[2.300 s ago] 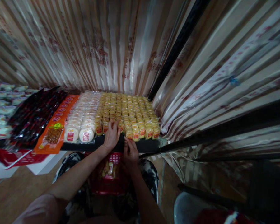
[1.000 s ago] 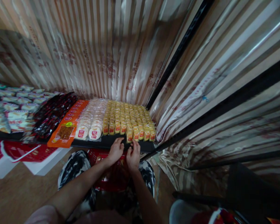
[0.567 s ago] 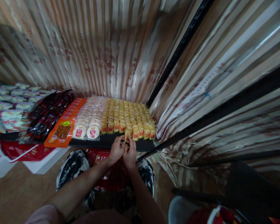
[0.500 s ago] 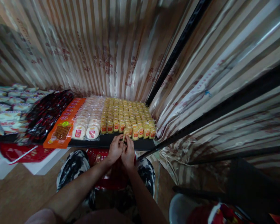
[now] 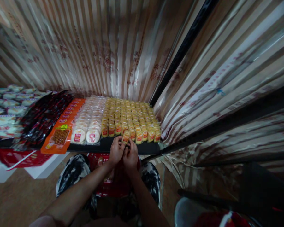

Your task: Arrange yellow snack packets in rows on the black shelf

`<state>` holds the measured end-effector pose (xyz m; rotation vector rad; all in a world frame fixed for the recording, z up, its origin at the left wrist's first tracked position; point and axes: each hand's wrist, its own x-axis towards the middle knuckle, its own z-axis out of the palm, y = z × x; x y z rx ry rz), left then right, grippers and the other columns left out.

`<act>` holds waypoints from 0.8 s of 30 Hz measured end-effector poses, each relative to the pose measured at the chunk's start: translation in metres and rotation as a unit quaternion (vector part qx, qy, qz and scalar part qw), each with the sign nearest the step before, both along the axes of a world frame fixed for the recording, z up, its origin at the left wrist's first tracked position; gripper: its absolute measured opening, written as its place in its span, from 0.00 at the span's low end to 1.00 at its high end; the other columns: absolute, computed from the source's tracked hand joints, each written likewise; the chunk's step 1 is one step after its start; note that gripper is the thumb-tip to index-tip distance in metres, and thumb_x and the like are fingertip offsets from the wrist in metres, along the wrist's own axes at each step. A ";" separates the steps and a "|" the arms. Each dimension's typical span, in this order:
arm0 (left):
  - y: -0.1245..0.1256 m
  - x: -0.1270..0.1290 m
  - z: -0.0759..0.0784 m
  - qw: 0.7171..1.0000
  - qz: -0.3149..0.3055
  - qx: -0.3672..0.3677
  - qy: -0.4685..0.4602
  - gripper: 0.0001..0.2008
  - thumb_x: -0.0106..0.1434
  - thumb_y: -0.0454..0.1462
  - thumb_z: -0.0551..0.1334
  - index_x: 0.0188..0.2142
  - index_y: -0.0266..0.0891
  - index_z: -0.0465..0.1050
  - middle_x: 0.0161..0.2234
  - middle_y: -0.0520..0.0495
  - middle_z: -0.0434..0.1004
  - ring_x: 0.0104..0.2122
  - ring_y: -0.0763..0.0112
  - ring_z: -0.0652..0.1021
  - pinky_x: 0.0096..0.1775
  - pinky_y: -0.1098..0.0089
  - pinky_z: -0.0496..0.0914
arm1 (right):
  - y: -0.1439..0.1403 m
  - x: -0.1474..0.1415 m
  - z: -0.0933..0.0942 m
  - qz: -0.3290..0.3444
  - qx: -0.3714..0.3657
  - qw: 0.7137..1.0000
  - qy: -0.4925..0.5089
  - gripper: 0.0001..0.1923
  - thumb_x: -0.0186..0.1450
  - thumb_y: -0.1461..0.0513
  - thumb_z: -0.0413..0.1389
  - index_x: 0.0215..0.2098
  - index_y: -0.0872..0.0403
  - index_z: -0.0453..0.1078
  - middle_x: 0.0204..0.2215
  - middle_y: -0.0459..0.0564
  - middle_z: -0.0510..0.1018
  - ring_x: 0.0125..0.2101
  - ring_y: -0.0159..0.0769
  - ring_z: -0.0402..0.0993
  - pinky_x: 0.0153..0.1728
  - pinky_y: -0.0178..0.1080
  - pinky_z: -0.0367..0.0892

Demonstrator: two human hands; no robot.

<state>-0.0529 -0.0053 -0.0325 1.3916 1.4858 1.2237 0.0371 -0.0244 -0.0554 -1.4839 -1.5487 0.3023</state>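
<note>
Striped foil curtain point(image 5: 104, 47) behind a dark shelf point(image 5: 146, 148) w/ rows of yellow snack packs point(image 5: 130, 116), round white cakes point(image 5: 88, 123) and an orange packet point(image 5: 58, 137) to the left. Both hands, left point(image 5: 115, 150) & right point(image 5: 130, 155), pinch one small yellow pack point(image 5: 126, 136) at shelf's front edge. Red basket point(image 5: 113, 183) below, btwn knees.

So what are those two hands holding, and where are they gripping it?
Both hands, left hand and right hand, pinch one small yellow snack packet by its lower end, at the shelf's front edge.
</note>
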 end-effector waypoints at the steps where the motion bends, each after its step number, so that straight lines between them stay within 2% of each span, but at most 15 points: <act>1: 0.001 -0.002 0.001 1.000 0.007 0.001 0.009 0.11 0.60 0.35 0.55 0.43 0.37 0.63 0.36 0.47 0.73 0.31 0.73 0.76 0.34 0.71 0.72 | 0.002 -0.001 0.000 0.003 0.008 1.000 -0.006 0.21 0.64 0.64 0.42 0.55 0.58 0.60 0.49 0.60 0.69 0.50 0.42 0.64 0.49 0.48 0.63; 5: 0.010 -0.008 0.003 0.999 0.023 -0.015 0.022 0.09 0.60 0.39 0.55 0.39 0.37 0.64 0.32 0.48 0.72 0.28 0.73 0.76 0.30 0.72 0.71 | 0.011 -0.005 -0.001 0.015 0.033 0.999 -0.025 0.21 0.64 0.64 0.41 0.55 0.58 0.61 0.50 0.59 0.69 0.52 0.42 0.62 0.52 0.49 0.61; 9: 0.018 -0.007 -0.004 0.999 0.024 -0.033 -0.003 0.11 0.60 0.42 0.55 0.38 0.37 0.63 0.30 0.49 0.70 0.24 0.73 0.75 0.22 0.75 0.68 | 0.014 -0.003 -0.003 0.018 0.034 0.999 -0.032 0.22 0.64 0.65 0.41 0.56 0.57 0.60 0.50 0.59 0.68 0.52 0.41 0.61 0.52 0.49 0.62; 13: 0.024 -0.003 -0.011 0.997 0.049 0.024 0.045 0.08 0.61 0.40 0.54 0.34 0.37 0.63 0.32 0.49 0.67 0.25 0.75 0.73 0.27 0.73 0.69 | 0.014 0.002 -0.007 0.010 0.046 0.998 -0.033 0.21 0.64 0.66 0.42 0.54 0.58 0.61 0.47 0.59 0.69 0.51 0.40 0.62 0.51 0.48 0.62; 17: 0.028 -0.003 -0.014 0.985 0.076 0.072 0.135 0.04 0.60 0.37 0.55 0.30 0.38 0.64 0.29 0.50 0.65 0.28 0.73 0.71 0.33 0.71 0.68 | 0.016 0.006 -0.014 0.015 0.056 0.998 -0.034 0.19 0.64 0.65 0.42 0.52 0.57 0.64 0.44 0.57 0.71 0.47 0.39 0.65 0.49 0.46 0.65; 24: 0.028 -0.003 -0.023 0.980 0.041 0.087 0.176 0.05 0.62 0.37 0.55 0.30 0.39 0.64 0.28 0.52 0.65 0.28 0.74 0.70 0.33 0.74 0.66 | 0.016 0.002 -0.011 0.008 0.036 0.999 -0.029 0.19 0.64 0.66 0.43 0.50 0.59 0.67 0.42 0.57 0.72 0.45 0.38 0.67 0.48 0.43 0.65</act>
